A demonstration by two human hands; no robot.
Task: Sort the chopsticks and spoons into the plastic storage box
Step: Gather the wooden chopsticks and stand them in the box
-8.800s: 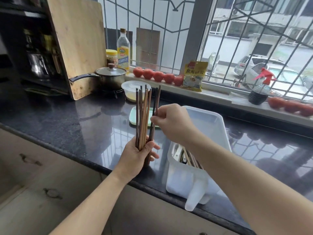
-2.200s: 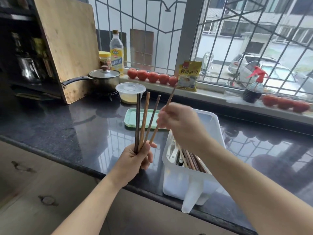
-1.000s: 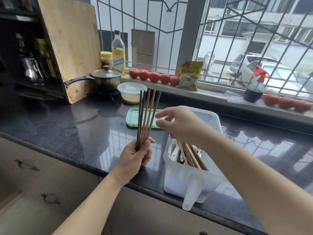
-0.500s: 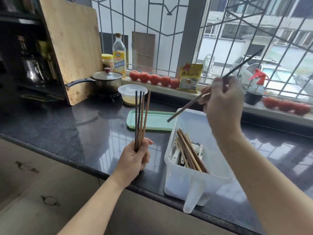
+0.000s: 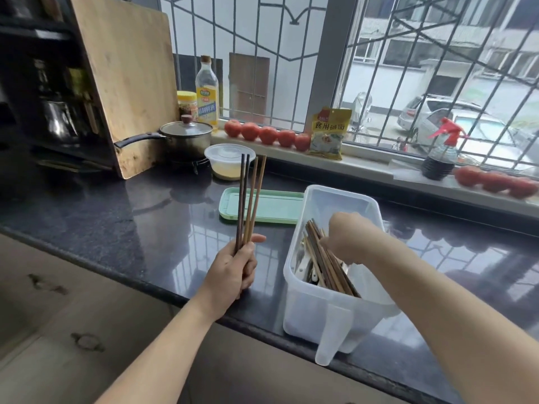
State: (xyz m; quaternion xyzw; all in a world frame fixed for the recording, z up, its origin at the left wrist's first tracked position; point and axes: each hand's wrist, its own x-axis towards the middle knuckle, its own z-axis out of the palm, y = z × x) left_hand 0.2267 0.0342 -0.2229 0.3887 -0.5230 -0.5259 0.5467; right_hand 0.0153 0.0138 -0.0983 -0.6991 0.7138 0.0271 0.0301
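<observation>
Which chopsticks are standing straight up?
The chopsticks gripped in the left hand stand upright; those in the plastic storage box lie slanted.

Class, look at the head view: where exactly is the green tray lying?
The green tray lies flat on the dark counter, mid-frame, left of the plastic storage box and in front of the lidded container.

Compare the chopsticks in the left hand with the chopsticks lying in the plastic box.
The chopsticks in the left hand stand nearly upright; the chopsticks in the box lie slanted. The held bunch is four sticks, gripped by the left hand; the box pile is larger, with the right hand over it. Both mix dark and lighter sticks.
</observation>
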